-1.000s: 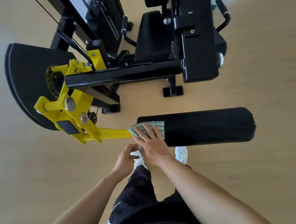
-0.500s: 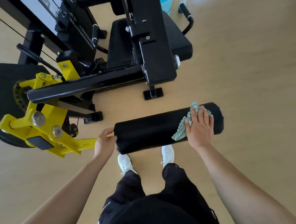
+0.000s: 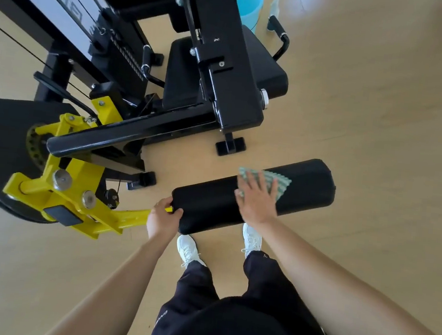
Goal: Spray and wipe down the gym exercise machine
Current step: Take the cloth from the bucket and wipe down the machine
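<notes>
Two hands are on the roller pad (image 3: 210, 204), the black padded cylinder at the near end of the leg machine, just in front of our shoes. A green-and-white cloth (image 3: 283, 183) lies on the pad's top towards its far-right end. Our right hand (image 3: 258, 206) presses it flat, fingers straight and spread, not gripping. Our left hand (image 3: 161, 221) curls round the pad's left end, steadying it. Left of the pad runs the yellow lever arm (image 3: 80, 201). Beyond it is the black seat (image 3: 262, 70), and further beyond, a spray bottle (image 3: 275, 5) stands on the floor. We judge the risks as these: the cloth, only pinned, could slide out from under the palm. The pad could roll or the lever swing if the left grip loosens. The pad's underside could go unwiped.
</notes>
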`<state>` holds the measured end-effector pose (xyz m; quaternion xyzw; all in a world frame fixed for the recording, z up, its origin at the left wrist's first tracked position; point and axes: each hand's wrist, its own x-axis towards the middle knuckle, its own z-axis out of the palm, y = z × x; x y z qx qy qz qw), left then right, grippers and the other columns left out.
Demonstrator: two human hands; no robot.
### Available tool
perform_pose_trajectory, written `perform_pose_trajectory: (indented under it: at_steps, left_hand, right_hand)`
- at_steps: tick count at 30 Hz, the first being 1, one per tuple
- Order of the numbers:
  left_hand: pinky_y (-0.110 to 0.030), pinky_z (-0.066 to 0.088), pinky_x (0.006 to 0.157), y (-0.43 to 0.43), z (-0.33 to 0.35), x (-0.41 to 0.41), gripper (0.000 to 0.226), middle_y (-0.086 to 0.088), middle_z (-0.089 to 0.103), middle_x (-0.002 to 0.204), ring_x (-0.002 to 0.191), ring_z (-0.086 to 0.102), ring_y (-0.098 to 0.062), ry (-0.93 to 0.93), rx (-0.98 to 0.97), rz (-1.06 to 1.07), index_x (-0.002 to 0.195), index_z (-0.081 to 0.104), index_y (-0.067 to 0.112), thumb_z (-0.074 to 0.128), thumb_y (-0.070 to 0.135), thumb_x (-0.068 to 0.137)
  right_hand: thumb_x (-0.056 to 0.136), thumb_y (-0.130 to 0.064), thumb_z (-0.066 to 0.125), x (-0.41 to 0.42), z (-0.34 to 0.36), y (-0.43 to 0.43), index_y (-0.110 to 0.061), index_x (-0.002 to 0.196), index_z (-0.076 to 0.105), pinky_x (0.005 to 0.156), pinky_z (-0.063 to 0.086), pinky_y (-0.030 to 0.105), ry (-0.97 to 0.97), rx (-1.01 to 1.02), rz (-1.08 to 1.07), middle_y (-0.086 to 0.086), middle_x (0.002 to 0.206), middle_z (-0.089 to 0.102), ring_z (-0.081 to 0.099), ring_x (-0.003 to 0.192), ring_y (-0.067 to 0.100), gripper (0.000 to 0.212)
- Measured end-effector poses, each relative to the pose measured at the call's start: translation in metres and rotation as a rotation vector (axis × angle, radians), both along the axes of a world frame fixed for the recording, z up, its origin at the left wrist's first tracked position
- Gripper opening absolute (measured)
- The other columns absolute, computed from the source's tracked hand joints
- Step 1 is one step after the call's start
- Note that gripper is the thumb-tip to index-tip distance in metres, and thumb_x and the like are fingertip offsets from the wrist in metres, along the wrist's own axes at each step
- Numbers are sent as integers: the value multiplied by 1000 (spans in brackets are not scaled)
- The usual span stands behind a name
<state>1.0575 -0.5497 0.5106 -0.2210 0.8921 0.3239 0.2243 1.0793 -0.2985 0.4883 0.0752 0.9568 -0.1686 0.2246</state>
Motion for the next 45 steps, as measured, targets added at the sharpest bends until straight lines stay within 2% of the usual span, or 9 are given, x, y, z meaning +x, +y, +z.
perform_pose_trajectory:
  at_steps: [6, 10, 18, 22, 26, 31, 36, 41, 45]
  left_hand:
    - [-34, 52, 77, -11, 4, 21, 27, -1, 78, 91, 93, 69, -32, -105, 19, 181, 99, 79, 24, 58, 13, 87]
    - [-44, 61, 84, -24, -3, 42, 27, 0, 78, 73, 75, 72, -25, -193, 159, 303, 85, 79, 26, 62, 5, 82]
    - [-44, 58, 94, -32, 1, 43, 15, 4, 77, 91, 93, 70, -23, -198, 220, 289, 93, 79, 27, 65, 20, 93]
    - [-47, 53, 102, -29, 6, 18, 17, -6, 74, 110, 103, 66, -26, -184, 185, 291, 107, 75, 26, 67, 23, 92]
    - [-50, 51, 107, -24, 6, -14, 47, -11, 69, 124, 117, 63, -31, -178, 183, 233, 130, 68, 17, 69, 30, 85]
    - [-46, 55, 89, -5, 11, -28, 25, -4, 71, 108, 103, 64, -27, -203, 146, 56, 114, 72, 16, 65, 25, 92]
    - [-26, 47, 70, 2, 21, -11, 44, 0, 68, 121, 100, 60, -21, -115, 145, 20, 136, 64, 21, 60, 11, 93]
    - [-31, 43, 78, 5, 23, 2, 36, 7, 63, 89, 92, 57, -26, -96, 106, 43, 126, 67, 12, 58, 4, 92]
    - [-34, 47, 76, 2, 21, 12, 25, 1, 71, 90, 99, 65, -35, -111, 99, 69, 103, 68, 20, 56, 5, 88]
  right_hand:
    - [110, -38, 30, 5, 7, -113, -25, 164, -4, 122, -18, 59, -102, -151, 546, -3, 171, -18, -27, 154, 31, 66]
    - [109, -29, 33, 21, 2, -125, -23, 165, -2, 122, -20, 53, -22, -110, 649, -2, 170, -18, -30, 153, 27, 66]
    - [108, -35, 36, 50, -6, -47, -14, 157, -26, 125, -15, 48, 71, 46, 355, 10, 164, -35, -35, 150, 27, 82]
    - [108, -37, 35, 55, -12, 4, -13, 160, -19, 126, -10, 49, 48, 61, 95, 10, 167, -26, -27, 153, 30, 78]
    - [105, -34, 36, 52, -15, 48, -11, 163, -4, 128, -3, 48, 28, 118, -94, 13, 170, -10, -13, 157, 30, 75]
    - [106, -29, 30, 35, -13, 92, -9, 164, 2, 128, -5, 46, 31, 134, -346, 12, 172, -6, -10, 158, 27, 67]
    - [108, -31, 36, 19, -14, 104, -13, 165, 9, 128, -3, 53, 24, 124, -486, 11, 172, -5, -11, 158, 32, 66]
    - [106, -33, 36, 1, -10, 69, -22, 162, 22, 120, -12, 58, 15, 108, -275, 1, 172, 12, -5, 159, 31, 59]
    - [105, -30, 43, -5, -4, 9, -25, 160, 28, 122, -9, 59, 39, -18, 21, -1, 169, 23, 4, 159, 27, 58]
